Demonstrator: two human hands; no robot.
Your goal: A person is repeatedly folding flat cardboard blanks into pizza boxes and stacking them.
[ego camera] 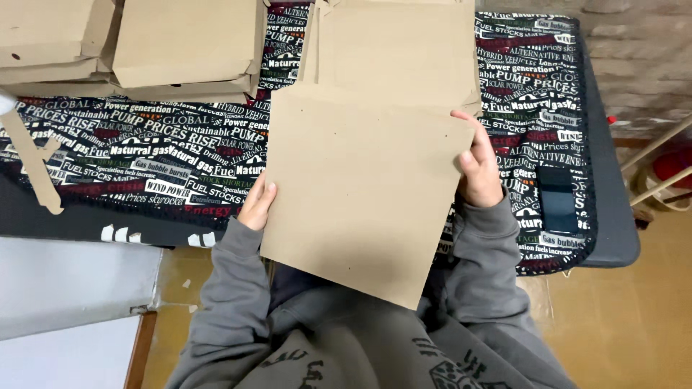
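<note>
I hold a flat brown cardboard sheet (360,187) up in front of my chest, tilted slightly. My left hand (257,204) grips its left edge, thumb on the front face. On the right edge my right hand (477,167) does the same, fingers curled round the edge near the top corner. Both sleeves are grey. The sheet hides part of the table and my lap.
A table with a black cloth printed in white and red lettering (144,158) lies ahead. Stacks of folded cardboard (180,50) sit at the back left, another pile (396,43) behind the sheet. A dark phone (557,199) lies on the right. A cardboard strip (32,162) lies at left.
</note>
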